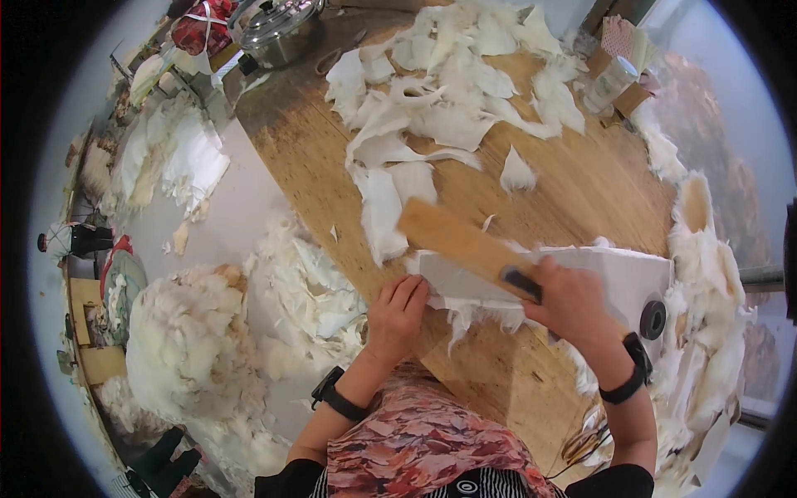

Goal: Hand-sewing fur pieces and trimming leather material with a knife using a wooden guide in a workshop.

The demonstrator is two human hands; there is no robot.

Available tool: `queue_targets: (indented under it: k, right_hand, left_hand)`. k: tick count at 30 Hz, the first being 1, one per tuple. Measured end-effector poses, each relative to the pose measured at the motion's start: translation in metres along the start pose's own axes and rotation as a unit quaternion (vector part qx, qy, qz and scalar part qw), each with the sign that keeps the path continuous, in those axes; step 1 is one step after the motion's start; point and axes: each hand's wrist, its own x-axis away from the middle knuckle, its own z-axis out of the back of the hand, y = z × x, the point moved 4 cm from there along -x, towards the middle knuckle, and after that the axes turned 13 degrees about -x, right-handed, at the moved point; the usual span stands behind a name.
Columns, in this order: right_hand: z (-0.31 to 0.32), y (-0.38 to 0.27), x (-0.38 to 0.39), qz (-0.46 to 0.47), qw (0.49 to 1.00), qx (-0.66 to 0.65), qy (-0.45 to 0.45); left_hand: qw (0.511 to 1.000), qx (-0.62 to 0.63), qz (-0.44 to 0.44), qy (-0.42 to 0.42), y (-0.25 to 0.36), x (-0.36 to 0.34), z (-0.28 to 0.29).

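Observation:
A long wooden slat (465,242) with a dark piece near its lower end is gripped in my right hand (569,300), slanting up to the left and slightly blurred. Beneath it lies a long pale flat panel (610,270), with white fur (466,319) fringing out along its near edge. My left hand (397,318) is at the panel's left end, its fingers bent and pressed together over the corner. Exactly what the fingertips pinch is partly hidden. On the panel's right end sits a black ring-shaped disc (653,319).
White fur pelt pieces (448,108) are spread over the far part of the wooden table (290,158). A metal pot (278,33) and scissors (340,54) are at the far left. Fur heaps (187,340) cover the floor at left; more pelts (701,249) hang along the right.

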Motion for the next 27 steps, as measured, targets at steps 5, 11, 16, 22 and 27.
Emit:
queue_targets:
  k: [5, 11, 16, 22, 27]
  right_hand:
    - [-0.047, 0.005, -0.016, 0.049, 0.998, -0.032, -0.037]
    - [-0.027, 0.007, -0.016, 0.025, 0.988, -0.140, -0.060]
    - [-0.027, -0.016, -0.039, 0.002, 0.951, -0.287, -0.120]
    - [-0.060, 0.014, -0.060, -0.077, 0.475, -0.865, -0.144]
    - [-0.059, 0.007, -0.066, -0.118, 0.385, -0.899, -0.172]
  left_hand:
    - [1.000, 0.004, 0.009, -0.003, 0.002, 0.000, -0.003]
    - [0.998, 0.047, -0.035, 0.017, 0.032, 0.000, 0.022]
    - [0.994, 0.017, -0.095, -0.042, 0.062, -0.003, 0.006]
    - [0.994, -0.008, -0.105, -0.036, 0.065, 0.000, 0.001]
    - [0.995, -0.022, -0.083, -0.060, 0.060, 0.006, 0.003]
